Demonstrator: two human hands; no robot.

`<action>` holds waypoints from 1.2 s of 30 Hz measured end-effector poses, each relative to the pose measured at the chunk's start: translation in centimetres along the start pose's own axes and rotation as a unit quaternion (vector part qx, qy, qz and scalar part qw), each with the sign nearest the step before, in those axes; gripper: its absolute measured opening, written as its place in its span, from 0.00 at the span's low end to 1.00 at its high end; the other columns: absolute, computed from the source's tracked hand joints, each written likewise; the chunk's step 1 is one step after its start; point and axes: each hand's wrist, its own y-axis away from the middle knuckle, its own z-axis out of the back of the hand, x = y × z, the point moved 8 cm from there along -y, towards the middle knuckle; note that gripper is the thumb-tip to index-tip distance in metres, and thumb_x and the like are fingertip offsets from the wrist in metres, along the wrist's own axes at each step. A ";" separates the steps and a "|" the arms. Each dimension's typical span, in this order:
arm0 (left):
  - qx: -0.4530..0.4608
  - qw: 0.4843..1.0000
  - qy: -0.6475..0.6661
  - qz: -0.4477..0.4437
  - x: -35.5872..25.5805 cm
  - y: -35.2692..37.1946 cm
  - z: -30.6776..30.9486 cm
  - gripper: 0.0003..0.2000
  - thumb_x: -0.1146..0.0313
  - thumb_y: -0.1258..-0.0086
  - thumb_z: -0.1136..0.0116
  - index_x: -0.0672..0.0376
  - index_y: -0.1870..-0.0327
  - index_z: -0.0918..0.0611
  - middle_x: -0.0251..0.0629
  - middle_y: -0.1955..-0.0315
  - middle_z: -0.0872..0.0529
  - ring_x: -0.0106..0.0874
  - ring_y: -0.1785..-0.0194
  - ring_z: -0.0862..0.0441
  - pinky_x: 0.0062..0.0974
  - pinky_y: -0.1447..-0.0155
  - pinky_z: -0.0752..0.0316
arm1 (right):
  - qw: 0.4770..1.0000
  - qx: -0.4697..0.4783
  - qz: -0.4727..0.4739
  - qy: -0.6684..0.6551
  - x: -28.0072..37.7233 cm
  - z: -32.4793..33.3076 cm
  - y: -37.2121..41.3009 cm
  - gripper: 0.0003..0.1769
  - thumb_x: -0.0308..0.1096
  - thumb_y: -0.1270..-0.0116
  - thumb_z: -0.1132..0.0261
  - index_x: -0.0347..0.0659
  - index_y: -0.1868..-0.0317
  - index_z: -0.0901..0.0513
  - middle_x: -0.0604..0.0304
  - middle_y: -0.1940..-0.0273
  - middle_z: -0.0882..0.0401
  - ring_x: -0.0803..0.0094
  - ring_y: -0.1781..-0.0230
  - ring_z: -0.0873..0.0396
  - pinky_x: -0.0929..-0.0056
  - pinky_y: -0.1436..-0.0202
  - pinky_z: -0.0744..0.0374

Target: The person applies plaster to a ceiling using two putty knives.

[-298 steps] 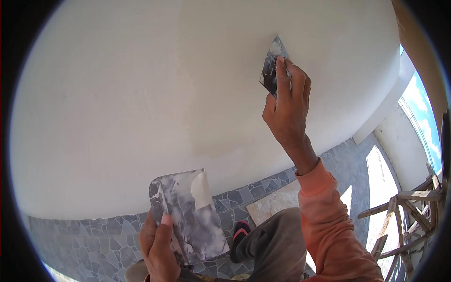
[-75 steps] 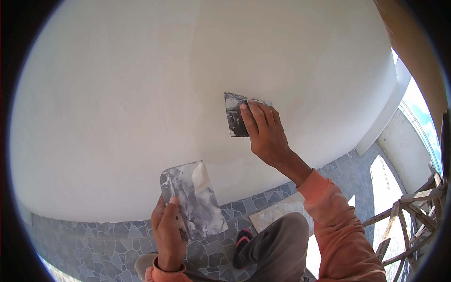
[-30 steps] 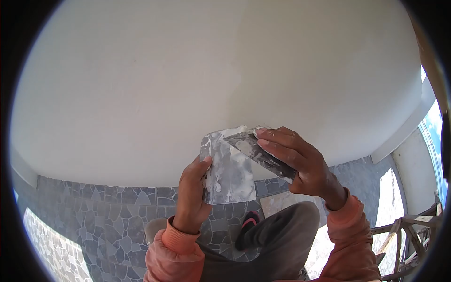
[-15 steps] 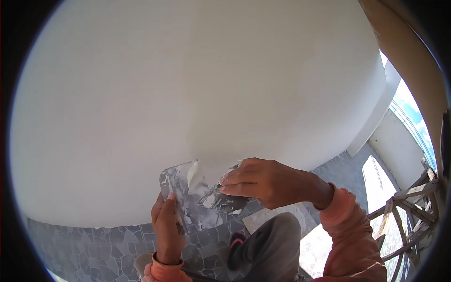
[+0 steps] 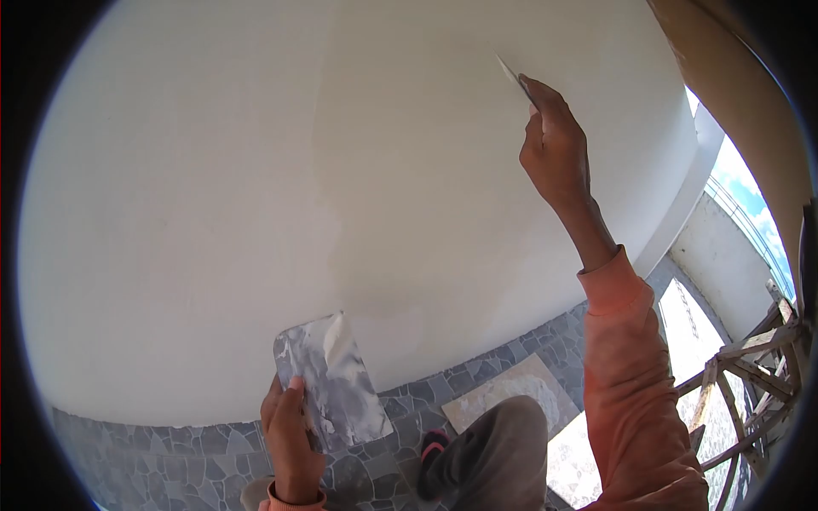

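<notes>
In the head view, the right hand (image 5: 555, 149) was up high, fingers clenched on a thin scraper (image 5: 514, 75), seen edge-on and apparently touching the white wall (image 5: 213, 170). Low down, the left hand (image 5: 290, 434) grasped a smeared plate (image 5: 328, 383) carrying white putty (image 5: 335, 341).

Grey crazy-paved stone floor (image 5: 170, 443) runs along the bottom. A pale square slab (image 5: 503, 400) lies on it, near a pink-and-black sandal (image 5: 433, 444). At far right stands a rough wooden frame (image 5: 750, 366), beyond it a white parapet (image 5: 724, 247) and blue sky (image 5: 750, 200).
</notes>
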 end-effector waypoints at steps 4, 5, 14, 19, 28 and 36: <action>0.001 1.000 -0.008 0.002 -0.4 0.3 -0.4 0.21 0.69 0.23 0.54 0.72 0.34 0.28 0.45 0.47 0.17 0.31 0.48 0.17 0.28 0.44 0.22 | 0.996 -0.019 0.046 0.074 0.3 -1.9 0.0 0.28 0.15 0.35 0.42 0.38 0.33 0.27 0.55 0.39 0.23 0.57 0.40 0.23 0.60 0.37 0.23; -0.017 1.000 -0.010 0.003 -0.4 0.4 -0.3 0.19 0.69 0.23 0.54 0.71 0.36 0.27 0.43 0.49 0.16 0.30 0.51 0.17 0.27 0.46 0.22 | 0.995 -0.017 0.053 0.088 0.4 -2.3 0.2 0.29 0.15 0.35 0.42 0.37 0.33 0.27 0.55 0.38 0.24 0.57 0.39 0.24 0.58 0.35 0.24; -0.010 1.000 -0.004 -0.007 -0.5 0.5 -0.1 0.18 0.68 0.24 0.52 0.70 0.40 0.24 0.40 0.54 0.15 0.27 0.56 0.17 0.25 0.50 0.21 | 0.981 -0.013 0.103 0.162 3.6 -5.9 3.8 0.32 0.19 0.37 0.39 0.35 0.30 0.29 0.46 0.35 0.30 0.51 0.36 0.29 0.49 0.36 0.29; -0.036 0.999 -0.021 -0.016 -0.5 0.6 -0.1 0.18 0.68 0.24 0.52 0.70 0.40 0.25 0.40 0.55 0.15 0.27 0.57 0.16 0.25 0.52 0.20 | 0.972 0.016 0.164 0.166 6.1 -7.3 8.1 0.28 0.20 0.32 0.42 0.32 0.30 0.29 0.43 0.34 0.31 0.53 0.35 0.29 0.50 0.38 0.28; -0.017 1.000 -0.008 -0.007 -0.2 0.3 0.1 0.18 0.69 0.24 0.52 0.71 0.40 0.25 0.42 0.54 0.15 0.28 0.56 0.15 0.26 0.52 0.19 | 0.997 -0.012 -0.043 0.059 1.4 -0.7 3.7 0.29 0.16 0.38 0.42 0.27 0.34 0.31 0.48 0.43 0.29 0.52 0.46 0.24 0.57 0.52 0.16; -0.026 1.000 -0.002 -0.004 -0.6 0.3 0.1 0.19 0.68 0.24 0.53 0.72 0.39 0.26 0.43 0.53 0.15 0.29 0.55 0.15 0.26 0.50 0.19 | 0.984 0.036 -0.085 0.150 1.7 -4.4 0.1 0.26 0.21 0.40 0.36 0.17 0.43 0.30 0.44 0.50 0.31 0.53 0.56 0.26 0.61 0.63 0.16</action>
